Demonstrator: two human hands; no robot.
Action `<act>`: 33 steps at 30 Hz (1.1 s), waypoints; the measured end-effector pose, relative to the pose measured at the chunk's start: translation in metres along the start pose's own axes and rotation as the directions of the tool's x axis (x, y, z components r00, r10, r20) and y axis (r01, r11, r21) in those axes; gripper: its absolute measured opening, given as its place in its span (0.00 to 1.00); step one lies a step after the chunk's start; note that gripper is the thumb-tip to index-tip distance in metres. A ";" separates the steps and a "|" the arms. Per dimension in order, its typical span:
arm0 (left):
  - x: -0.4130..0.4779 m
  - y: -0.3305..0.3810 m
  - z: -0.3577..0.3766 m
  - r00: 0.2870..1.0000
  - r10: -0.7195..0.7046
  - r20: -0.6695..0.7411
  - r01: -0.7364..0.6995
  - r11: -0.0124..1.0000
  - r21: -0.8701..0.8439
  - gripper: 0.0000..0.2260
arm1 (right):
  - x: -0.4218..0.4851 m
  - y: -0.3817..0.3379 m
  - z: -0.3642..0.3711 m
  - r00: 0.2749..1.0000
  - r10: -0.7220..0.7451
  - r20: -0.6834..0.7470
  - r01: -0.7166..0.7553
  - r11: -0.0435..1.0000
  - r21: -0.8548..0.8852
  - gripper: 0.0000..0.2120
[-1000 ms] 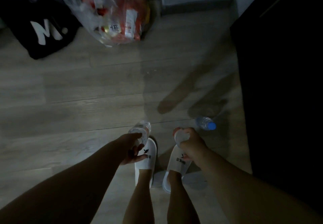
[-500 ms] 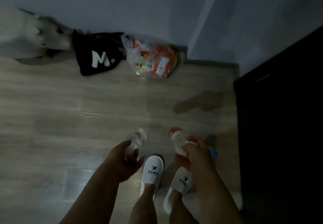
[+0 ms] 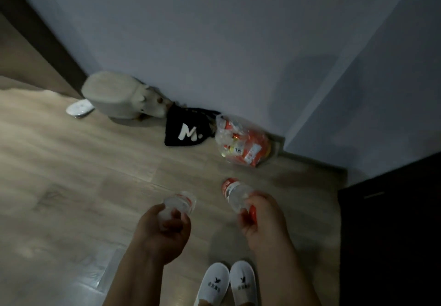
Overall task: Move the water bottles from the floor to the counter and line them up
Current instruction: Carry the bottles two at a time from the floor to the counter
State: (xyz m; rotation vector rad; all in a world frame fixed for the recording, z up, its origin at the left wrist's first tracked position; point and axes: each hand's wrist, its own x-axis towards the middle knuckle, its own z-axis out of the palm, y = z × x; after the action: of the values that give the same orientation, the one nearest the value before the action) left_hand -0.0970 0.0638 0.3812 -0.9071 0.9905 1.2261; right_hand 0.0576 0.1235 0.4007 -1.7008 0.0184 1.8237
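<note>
My left hand (image 3: 164, 230) grips a clear water bottle (image 3: 180, 204) with a red label, its far end pointing away from me above the wooden floor. My right hand (image 3: 262, 219) grips a second clear bottle (image 3: 235, 192) with a red label, tilted up to the left. Both bottles are lifted off the floor, in front of my white slippers (image 3: 226, 284). The bottle with the blue cap is out of view, and no counter top shows.
A black bag with a white "M" (image 3: 188, 131) and a plastic bag of red packets (image 3: 243, 143) lie against the wall. A pale plush toy (image 3: 117, 98) and a white slipper (image 3: 80, 108) sit further left. A dark cabinet (image 3: 391, 234) stands at the right.
Both hands have risen from the floor with their bottles as the view tilted up. The blue-capped bottle on the floor has dropped out of view, and the plush toy has come into sight.
</note>
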 end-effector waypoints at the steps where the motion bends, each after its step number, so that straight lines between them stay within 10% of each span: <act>1: -0.009 0.000 0.003 1.000 0.016 0.010 -0.016 0.999 -0.041 0.16 | -0.007 -0.006 0.005 0.999 -0.008 0.032 0.009 1.000 -0.029 0.09; 18: -0.132 0.013 0.006 0.922 0.357 0.149 -0.268 0.868 -0.417 0.09 | -0.079 -0.036 0.072 0.879 -0.049 0.475 0.278 0.862 -0.424 0.12; 33: -0.199 0.197 -0.098 0.843 0.528 0.097 -0.338 0.663 -0.668 0.16 | -0.141 0.112 0.269 0.767 0.071 0.638 0.361 0.774 -0.520 0.12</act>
State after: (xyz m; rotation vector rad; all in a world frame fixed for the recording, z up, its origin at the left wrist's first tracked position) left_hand -0.3165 -0.0669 0.5329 -0.9797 0.5610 2.1337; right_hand -0.2379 0.0867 0.5265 -1.2922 -1.1010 2.3299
